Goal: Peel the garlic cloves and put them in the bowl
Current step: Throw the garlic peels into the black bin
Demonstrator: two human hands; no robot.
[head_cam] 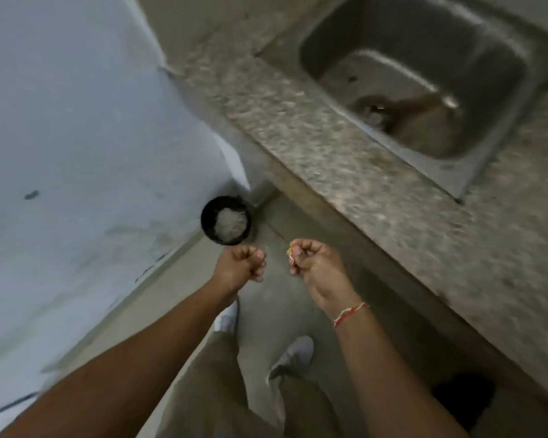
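Note:
Both my arms reach out over the floor, beside the counter. My right hand (314,263) pinches a thin yellowish scrap (291,255), which looks like garlic peel, between thumb and fingertips. My left hand (241,263) is curled into a loose fist a short way to its left, and nothing shows inside it. The hands are apart and do not touch. Just beyond them on the floor stands a black round bin (208,222) with a whitish heap inside. No garlic cloves and no bowl are in view. The picture is blurred by motion.
A speckled stone counter (329,159) runs along the right, with a steel sink (329,26) set into it. A pale wall (76,121) closes the left side. My grey shoes (293,355) stand on the concrete floor. A dark opening (462,399) shows under the counter.

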